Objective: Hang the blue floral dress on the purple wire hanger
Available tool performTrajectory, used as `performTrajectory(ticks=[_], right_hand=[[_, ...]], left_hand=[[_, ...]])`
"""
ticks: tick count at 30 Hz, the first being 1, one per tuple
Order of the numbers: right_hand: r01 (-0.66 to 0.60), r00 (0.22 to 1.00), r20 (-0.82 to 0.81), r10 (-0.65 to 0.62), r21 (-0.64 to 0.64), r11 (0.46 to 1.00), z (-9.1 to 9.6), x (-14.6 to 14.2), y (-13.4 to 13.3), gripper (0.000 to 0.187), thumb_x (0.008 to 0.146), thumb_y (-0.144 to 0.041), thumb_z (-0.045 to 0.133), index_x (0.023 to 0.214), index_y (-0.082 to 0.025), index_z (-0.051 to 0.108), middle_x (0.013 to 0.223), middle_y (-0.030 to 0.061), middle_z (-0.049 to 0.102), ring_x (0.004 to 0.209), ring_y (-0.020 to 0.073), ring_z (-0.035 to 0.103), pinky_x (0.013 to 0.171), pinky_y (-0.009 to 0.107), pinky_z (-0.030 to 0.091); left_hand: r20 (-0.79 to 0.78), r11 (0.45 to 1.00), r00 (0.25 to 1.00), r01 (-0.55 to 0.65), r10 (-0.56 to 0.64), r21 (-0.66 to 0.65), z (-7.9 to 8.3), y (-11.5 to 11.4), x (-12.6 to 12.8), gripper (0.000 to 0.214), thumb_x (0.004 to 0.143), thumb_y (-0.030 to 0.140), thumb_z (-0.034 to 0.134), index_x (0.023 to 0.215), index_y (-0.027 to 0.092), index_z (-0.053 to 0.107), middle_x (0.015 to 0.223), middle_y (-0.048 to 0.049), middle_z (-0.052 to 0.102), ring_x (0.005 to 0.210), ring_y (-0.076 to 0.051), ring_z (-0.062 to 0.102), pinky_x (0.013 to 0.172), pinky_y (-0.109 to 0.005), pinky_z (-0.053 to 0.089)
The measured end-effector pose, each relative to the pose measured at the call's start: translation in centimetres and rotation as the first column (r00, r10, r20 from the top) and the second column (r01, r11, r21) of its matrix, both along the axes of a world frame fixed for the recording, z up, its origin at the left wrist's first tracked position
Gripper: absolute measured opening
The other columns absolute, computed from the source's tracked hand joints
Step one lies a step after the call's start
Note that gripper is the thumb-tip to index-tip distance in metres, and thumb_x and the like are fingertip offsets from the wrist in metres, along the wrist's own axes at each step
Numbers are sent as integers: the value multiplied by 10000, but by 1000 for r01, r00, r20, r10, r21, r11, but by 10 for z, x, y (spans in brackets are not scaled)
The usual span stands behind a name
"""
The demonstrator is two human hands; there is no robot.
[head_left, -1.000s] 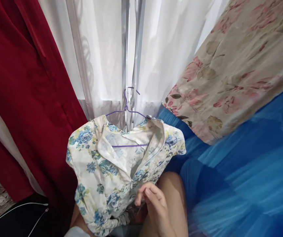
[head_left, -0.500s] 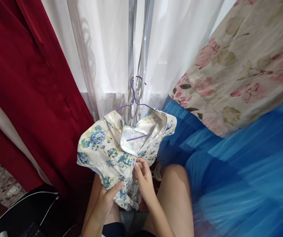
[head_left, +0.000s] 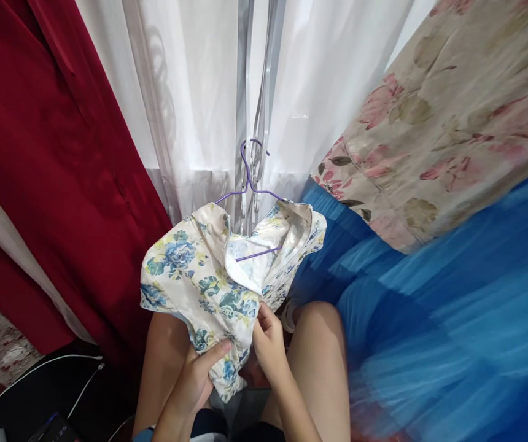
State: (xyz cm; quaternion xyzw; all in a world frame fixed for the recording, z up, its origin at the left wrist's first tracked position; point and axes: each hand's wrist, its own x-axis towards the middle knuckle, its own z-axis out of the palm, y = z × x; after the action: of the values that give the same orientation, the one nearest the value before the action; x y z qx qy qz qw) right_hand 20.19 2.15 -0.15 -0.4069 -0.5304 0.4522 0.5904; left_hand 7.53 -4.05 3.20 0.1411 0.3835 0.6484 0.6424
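A cream blouse (head_left: 199, 282) with blue and green flowers hangs on a purple wire hanger (head_left: 249, 193), whose hook sits on a metal rail in front of white curtains. My left hand (head_left: 197, 377) grips the blouse's lower front, thumb laid on the cloth. My right hand (head_left: 268, 341) pinches the front opening of the blouse just right of the left hand. Both hands are closed on the fabric above my bare knees.
A dark red garment (head_left: 47, 159) hangs at the left. White sheer curtains (head_left: 190, 92) fill the middle. A floral cloth (head_left: 448, 110) and blue bedding (head_left: 452, 307) lie to the right. A black object with a white cable (head_left: 38, 380) sits at bottom left.
My left hand came into view and took hold of the blouse's lower front. The right hand rose to the front opening. The blouse bunched up and narrowed.
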Motion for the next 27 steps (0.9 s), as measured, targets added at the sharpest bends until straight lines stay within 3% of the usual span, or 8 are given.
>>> performTrajectory(ticks=[6,15,18,20,22,24,25,27], right_hand=[[8,1000,-14,-8,-3,1000,5,-1,-7,210,895,-426,611,913,-220,646,751,21,623,642,172,519,596,260,426],[-51,997,-62,47,-70,996,21,7,-12,284,935,-414,584,747,-205,549,629,-37,443,584,130,396,558,247,324],[-40,997,-62,35,-94,995,18,11,-10,302,913,-432,612,723,-200,571,613,-27,478,566,132,398,553,259,310],[-30,998,-62,23,-119,992,15,15,-9,311,896,-439,627,703,-198,591,611,-15,511,560,137,408,555,267,310],[-29,998,-53,21,-148,989,12,18,-9,316,878,-438,643,678,-198,595,596,-9,531,551,140,413,555,273,308],[-41,999,-29,36,-172,984,11,20,-9,314,867,-425,654,659,-198,593,580,-7,544,545,141,419,554,274,308],[-51,999,-18,48,-176,983,12,20,-9,311,863,-416,658,652,-197,594,576,-7,548,544,140,423,553,273,309],[-72,997,-13,71,-171,983,17,17,-10,290,857,-391,667,653,-195,602,581,-8,556,552,140,442,560,270,325]], left_hand=[[-23,996,996,91,-91,10,8,-2,-9,748,629,186,869,1334,227,624,1192,-98,726,1185,-342,642,1049,-468,510],[-127,997,989,71,-72,-14,8,-2,-15,663,571,220,890,1203,168,694,1076,-108,759,1139,-361,661,1025,-482,517],[-242,994,964,-101,105,29,3,6,-14,647,580,250,889,1188,171,682,1108,-106,746,1188,-377,628,1044,-486,496],[-360,923,850,-354,385,152,-1,12,-13,636,643,265,864,1232,205,630,1249,-95,686,1282,-351,562,1100,-458,445],[-442,770,631,-538,637,342,-3,14,-14,643,685,235,843,1268,248,572,1405,-81,570,1368,-309,476,1158,-431,376],[-489,670,460,-537,742,512,-6,15,-13,577,687,185,836,1205,256,594,1397,-79,550,1363,-290,469,1163,-421,365],[-533,691,439,-456,723,561,-8,15,-12,496,694,166,824,1144,247,632,1334,-85,586,1326,-292,500,1149,-420,379],[-666,805,472,-195,577,560,-12,18,-7,349,745,150,770,1075,235,693,1219,-98,646,1251,-299,554,1119,-418,399]])
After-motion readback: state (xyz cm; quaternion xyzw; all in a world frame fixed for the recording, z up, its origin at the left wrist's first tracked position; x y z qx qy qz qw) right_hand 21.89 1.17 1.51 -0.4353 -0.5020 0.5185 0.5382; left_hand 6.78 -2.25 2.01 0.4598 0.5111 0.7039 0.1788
